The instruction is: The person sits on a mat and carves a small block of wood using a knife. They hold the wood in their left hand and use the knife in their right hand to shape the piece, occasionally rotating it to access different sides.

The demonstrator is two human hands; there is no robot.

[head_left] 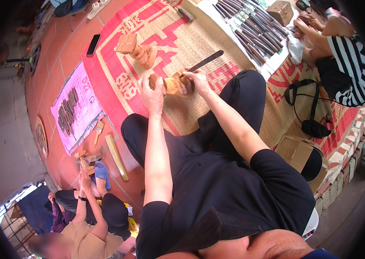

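Above the mat in front of my knees, my left hand (152,94) is closed around one end of a carved wooden figure (174,86) of yellowish-brown wood. My right hand (197,80) grips a long, dark, flat tool (208,60) that looks like a file, its broad end pointing up and away to the right. The tool's other end meets the carving's upper side; my fingers partly hide the contact. Just beyond my left hand, a second wooden carving (144,55) with a squared block at one end rests on the red and straw-coloured mat (197,36).
Rows of chisels (260,32) lie on a cloth at far right, beside a co-worker in stripes (350,64). Left are a phone (93,45), a pink sheet (89,101) with small tools, a brush (99,131) and a wooden bar (117,157). Another person (89,216) sits lower left.
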